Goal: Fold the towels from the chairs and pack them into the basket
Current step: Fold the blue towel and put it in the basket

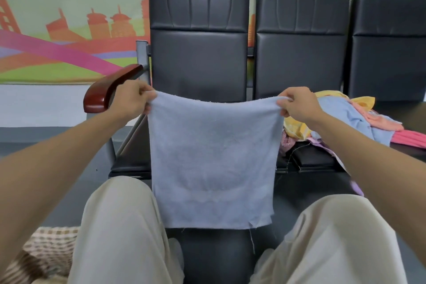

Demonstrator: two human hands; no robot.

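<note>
The left grip (131, 99) and the right grip (299, 104) each pinch 1 upper corner of a pale blue towel (212, 161), fingers curled tight on the cloth. Between the 2 grips the top edge sags in a shallow curve. Below them the soft, nubbly terry hangs as a flat near-square with a frayed hem and loose threads. Just beyond the right grip, a crumpled heap of yellow, blue and pink towels (350, 117) lies on a black padded chair seat (315, 159). Well below the left grip sits a basket (50, 244) of brown-and-cream check weave.
</note>
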